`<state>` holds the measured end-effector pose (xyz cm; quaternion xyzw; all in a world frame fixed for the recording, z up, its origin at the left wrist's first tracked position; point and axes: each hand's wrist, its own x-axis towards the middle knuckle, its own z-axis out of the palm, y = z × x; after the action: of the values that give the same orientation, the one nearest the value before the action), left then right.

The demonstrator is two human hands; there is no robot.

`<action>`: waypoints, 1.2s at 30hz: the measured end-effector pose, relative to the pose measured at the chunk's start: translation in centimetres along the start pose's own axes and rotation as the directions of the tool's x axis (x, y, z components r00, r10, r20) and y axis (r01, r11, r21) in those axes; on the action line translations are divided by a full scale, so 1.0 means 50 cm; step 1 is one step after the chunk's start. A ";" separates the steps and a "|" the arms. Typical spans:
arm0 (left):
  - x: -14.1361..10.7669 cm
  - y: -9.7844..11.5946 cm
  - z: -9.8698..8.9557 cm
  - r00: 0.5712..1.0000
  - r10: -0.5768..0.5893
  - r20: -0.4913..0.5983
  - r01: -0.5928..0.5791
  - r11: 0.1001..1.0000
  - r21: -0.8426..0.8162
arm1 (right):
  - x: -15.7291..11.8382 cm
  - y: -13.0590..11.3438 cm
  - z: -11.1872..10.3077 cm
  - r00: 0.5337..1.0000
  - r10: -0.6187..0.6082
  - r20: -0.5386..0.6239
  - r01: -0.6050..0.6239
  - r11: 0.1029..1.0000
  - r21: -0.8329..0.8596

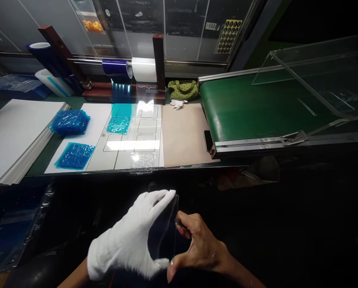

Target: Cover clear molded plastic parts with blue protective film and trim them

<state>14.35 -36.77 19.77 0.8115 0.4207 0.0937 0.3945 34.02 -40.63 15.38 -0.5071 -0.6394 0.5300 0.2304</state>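
Observation:
My left hand (131, 236), in a white glove, curves round a thin clear panel (175, 240) and grips it between thumb and fingertips. Seen almost edge-on, the panel stands upright in front of my body, below the bench edge. A faint curved line beside it looks like clear film, though the dark background makes this hard to tell. My right hand (200, 242) is bare and closed at the same panel's right side, its thumb at the lower end and its bent fingers higher up.
Two stacks of blue-filmed pieces (71, 122) (75, 155) lie on the bench beside a pile of white sheets (19, 132). Behind are a blue film roll (114, 70) and a white roll (144, 70). A green conveyor belt (251, 108) and a phone (208, 141) are at right.

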 end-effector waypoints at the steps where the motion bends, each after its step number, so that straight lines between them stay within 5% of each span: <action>1: -0.001 -0.001 0.000 1.000 0.002 0.001 -0.002 1.000 0.000 | -0.001 0.001 0.003 1.000 0.003 -0.003 -0.003 1.000 0.000; 13: -0.010 -0.007 -0.001 0.999 -0.032 -0.003 0.032 0.998 0.062 | 0.004 0.004 0.025 0.998 0.019 0.054 -0.020 1.000 0.022; 17: -0.020 -0.021 0.000 0.988 -0.085 -0.127 0.099 0.989 0.113 | 0.018 0.015 0.026 0.987 -0.089 -0.132 0.110 0.981 0.157; 21: -0.030 -0.053 0.000 0.964 -0.155 -0.216 0.183 0.976 0.117 | 0.066 0.059 -0.005 0.959 -0.045 -0.281 0.115 0.964 0.238; 25: -0.027 -0.075 -0.001 0.944 -0.183 -0.275 0.200 0.979 0.034 | 0.203 0.125 -0.061 0.937 -0.020 -0.349 -0.046 0.983 -0.180; 28: -0.029 -0.091 0.004 0.909 -0.273 -0.314 0.229 0.958 -0.171 | 0.341 0.156 -0.098 0.922 -0.051 -0.384 -0.195 0.795 -0.574; 32: -0.052 -0.135 0.023 0.850 -0.480 -0.219 0.224 0.705 -0.673 | 0.441 0.177 -0.132 0.918 -0.082 -0.388 -0.204 0.742 -0.639; 36: -0.076 -0.202 0.058 0.785 -0.613 -0.095 0.080 0.251 -0.965 | 0.363 0.228 -0.150 0.837 -0.099 -0.539 -0.286 0.759 -0.584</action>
<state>7.21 -37.90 11.27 0.2708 0.5432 0.4097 0.6810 38.00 -21.97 3.06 -0.7151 -0.6627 0.1244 0.1842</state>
